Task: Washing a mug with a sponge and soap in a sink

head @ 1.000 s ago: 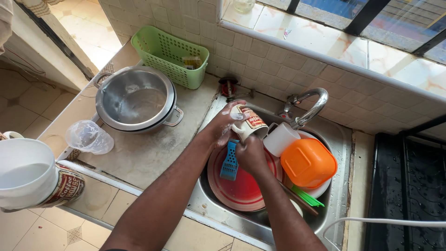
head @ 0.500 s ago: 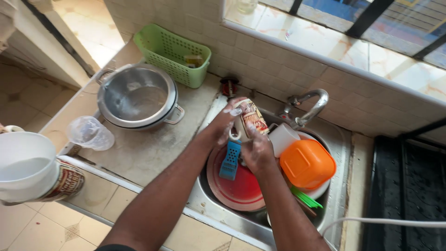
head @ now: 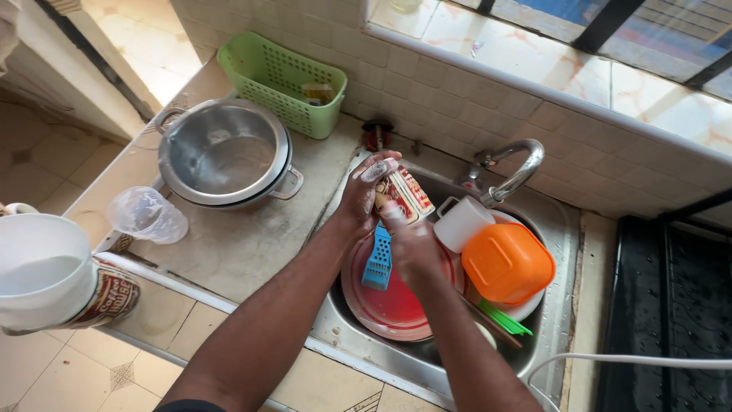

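soapy foam coats the left hand (head: 367,191), which is curled around a printed mug (head: 404,194) just above the middle of the frame, over the left part of the sink (head: 560,229). the right hand (head: 412,248) sits just below it, touching the mug's lower side, fingers closed; whether it holds a sponge cannot be told. a blue slotted scrubber (head: 377,259) hangs between the two wrists, over a red plate (head: 396,305) lying in the sink. to the right of the hands a white cup (head: 463,223) leans against an orange plastic bowl (head: 507,263) turned upside down, with a green utensil (head: 503,319) poking out beneath it. a curved metal tap (head: 518,169) arches over the sink from the tiled wall (head: 457,99). left of the sink the table (head: 229,252) is a rough, grey, stained surface carrying a steel pot (head: 225,152) with side handles, a clear plastic cup (head: 145,216) on its side, and a green plastic basket (head: 278,80) against the wall in the upper left. at the far left edge a white mug (head: 38,271) sits in front of a printed tin (head: 110,294). the table's front edge is faced with beige patterned tiles (head: 160,313). a tiled window ledge (head: 534,53) runs across the top, barred panes above it. a dark ribbed mat (head: 671,313) fills the right edge.
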